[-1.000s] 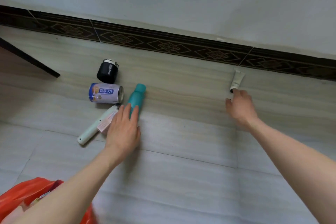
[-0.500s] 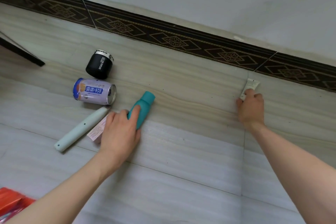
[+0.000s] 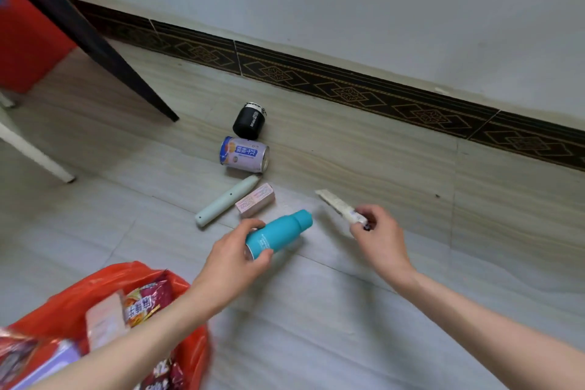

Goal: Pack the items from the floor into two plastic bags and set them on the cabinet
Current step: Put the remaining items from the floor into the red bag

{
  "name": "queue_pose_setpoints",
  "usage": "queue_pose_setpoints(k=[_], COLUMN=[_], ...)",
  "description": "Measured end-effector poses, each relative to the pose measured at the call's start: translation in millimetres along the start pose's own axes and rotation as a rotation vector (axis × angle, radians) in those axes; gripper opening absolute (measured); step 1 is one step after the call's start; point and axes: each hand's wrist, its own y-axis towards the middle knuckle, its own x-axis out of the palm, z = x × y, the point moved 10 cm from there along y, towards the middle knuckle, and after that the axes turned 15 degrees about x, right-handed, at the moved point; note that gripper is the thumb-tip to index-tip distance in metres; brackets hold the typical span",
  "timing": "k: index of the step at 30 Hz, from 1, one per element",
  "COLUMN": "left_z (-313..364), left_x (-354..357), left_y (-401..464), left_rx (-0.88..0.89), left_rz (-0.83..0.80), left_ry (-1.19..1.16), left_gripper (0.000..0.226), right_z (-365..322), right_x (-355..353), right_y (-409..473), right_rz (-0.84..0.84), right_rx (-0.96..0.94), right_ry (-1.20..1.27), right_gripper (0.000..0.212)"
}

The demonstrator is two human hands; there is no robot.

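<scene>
My left hand (image 3: pixel 235 255) grips a teal bottle (image 3: pixel 280 233) by its base and holds it above the floor. My right hand (image 3: pixel 378 239) pinches the cap end of a white tube (image 3: pixel 338 207), also lifted. On the floor behind them lie a pink box (image 3: pixel 255 200), a pale green pen-shaped device (image 3: pixel 226 201), a purple drink can (image 3: pixel 244 153) on its side and a black jar (image 3: pixel 250 120). An open red plastic bag (image 3: pixel 91 291) with snack packets and boxes inside sits at the lower left, under my left forearm.
A dark table leg (image 3: pixel 104 51) slants down at the upper left, with a red panel (image 3: pixel 25 41) behind it and a white leg (image 3: pixel 34 153) below. The wall with its dark patterned skirting (image 3: pixel 364 92) runs behind the items.
Both hands have lifted their items off the floor and drawn back toward me: the left with the teal bottle, the right with the white tube. The pink box is uncovered and the red bag is back in view.
</scene>
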Motion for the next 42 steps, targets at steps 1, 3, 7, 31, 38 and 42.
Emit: queue_pose_setpoints(k=[1,3,7,31,38,42], left_z=[1.2,0.7,-28.0,-184.3,-162.6,-129.6], left_x=[-20.2,-61.9,-142.6,-166.0,-148.9,-149.1], left_y=[-14.1,-47.0,-134.6,-282.6,-259.1,-218.6], left_rx=[0.017,0.037,-0.100,-0.502,-0.387,-0.191], left_rz=[0.023,0.085,0.272,0.733,0.241,0.073], left_ry=[0.005,0.034,0.045,-0.322,0.152,0.315], left_gripper=[0.037,0.035,0.031,0.036,0.014,0.033], right_z=[-8.2,-22.4,-31.0,-69.2,-72.3,-77.7], right_x=[14.4,39.6,82.0,260.3,218.1,184.7], right_y=[-22.9,-67.0,-162.8,-233.0,-221.3,-185.0], right_rz=[-0.073,-0.191,-0.397,-0.596,-0.545,-0.422], right_rx=[-0.003,-0.006,-0.037,-0.277,-0.334,-0.417], right_ry=[0.018,0.041,0.043,-0.234,-0.285,-0.448], right_gripper=[0.026,0.026,0.023,0.022,0.024,0.030])
